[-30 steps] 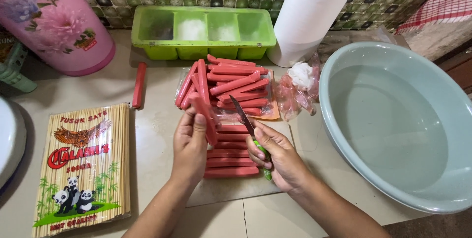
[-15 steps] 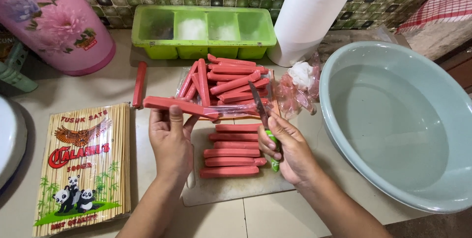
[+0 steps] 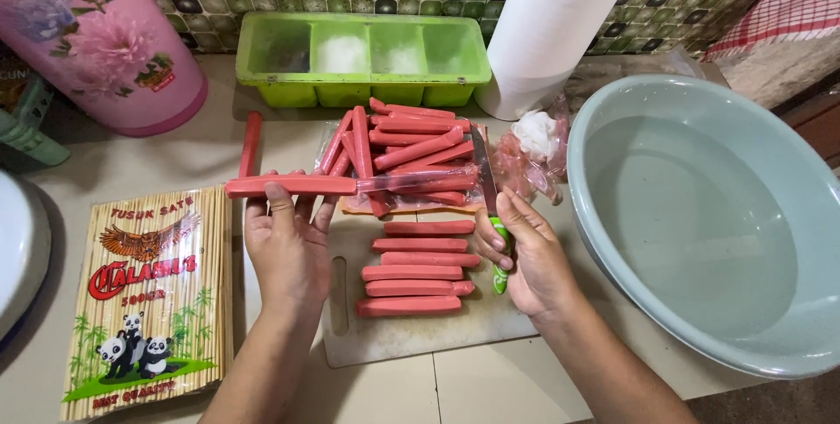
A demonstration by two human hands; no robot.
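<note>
Two hands busy: left hand (image 3: 289, 245) pinches red sausage (image 3: 290, 185) at 12 o'clock of its fingers, clear casing trailing toward 3 o'clock; right hand (image 3: 523, 253) grips green-handled knife (image 3: 488, 192), blade toward 12. Sausage likely soft, light, slippery; hold mid-length. Peeled sausages (image 3: 416, 268) lie on cutting board (image 3: 411, 341) between hands.

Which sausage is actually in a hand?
The long one held crosswise in the left hand, the held sausage, its wrapper half peeled. The other sausages lie on the cutting board or in the pile behind.
</note>
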